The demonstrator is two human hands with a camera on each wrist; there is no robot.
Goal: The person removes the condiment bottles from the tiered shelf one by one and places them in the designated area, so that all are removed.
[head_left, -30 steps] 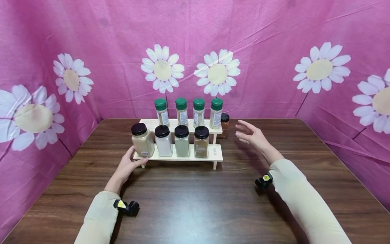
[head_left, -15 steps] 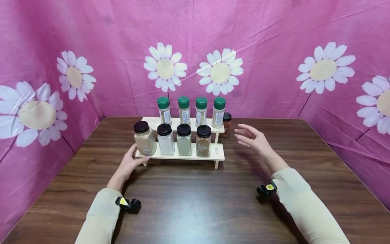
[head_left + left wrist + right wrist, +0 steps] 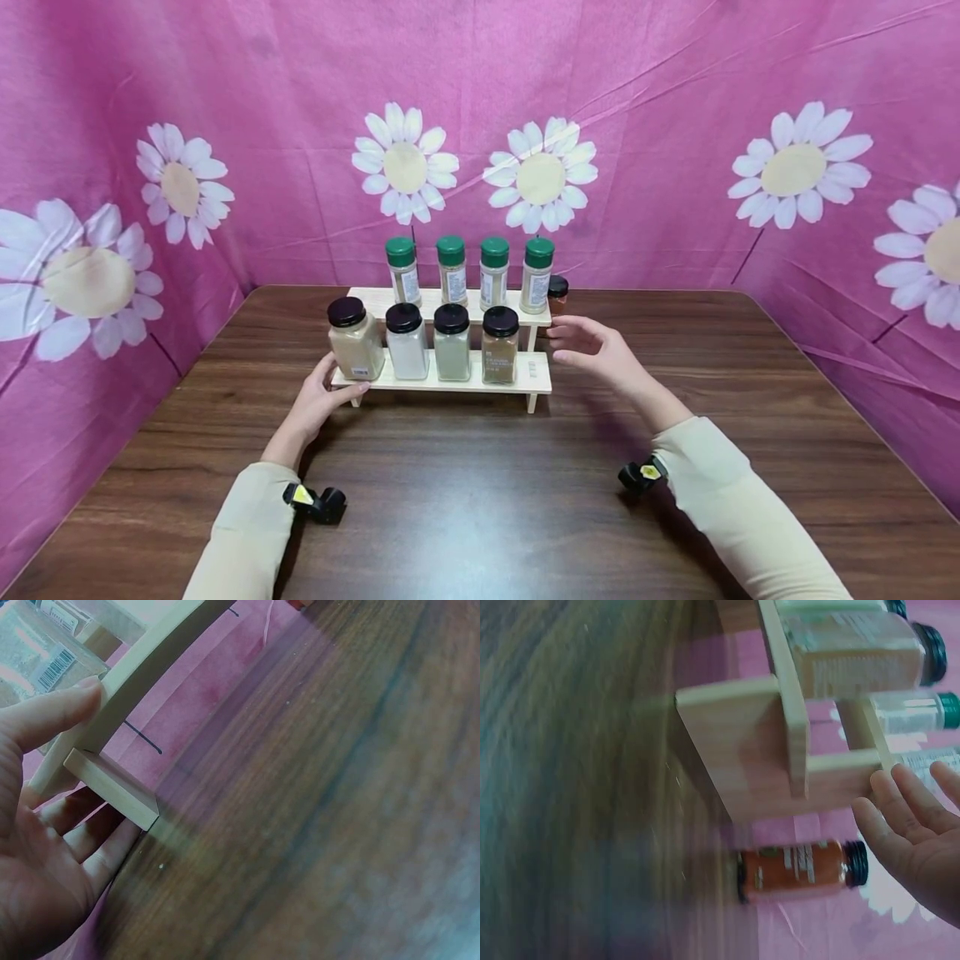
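A two-tier light wooden spice rack (image 3: 538, 377) stands on the table. My left hand (image 3: 311, 407) grips the left end of its lower shelf; in the left wrist view, the thumb lies on the shelf edge and the fingers (image 3: 101, 851) reach beneath, beside a leg. The lower tier bears a large beige spice jar (image 3: 356, 352) and several smaller black-lidded jars (image 3: 452, 354). Green-capped shakers (image 3: 537, 287) line the upper tier. My right hand (image 3: 600, 354) is at the rack's right end, fingers extended toward the upper shelf's edge, holding nothing.
A red-brown spice jar (image 3: 799, 870) with a black lid stands on the table behind the rack's right end, partly hidden in the head view. The brown wood-grain table (image 3: 450, 500) ends at a pink curtain (image 3: 637, 125) printed with white daisies.
My right hand has moved left, up to the rack's right end, and now covers more of the red-brown jar. The left hand keeps its grip on the rack.
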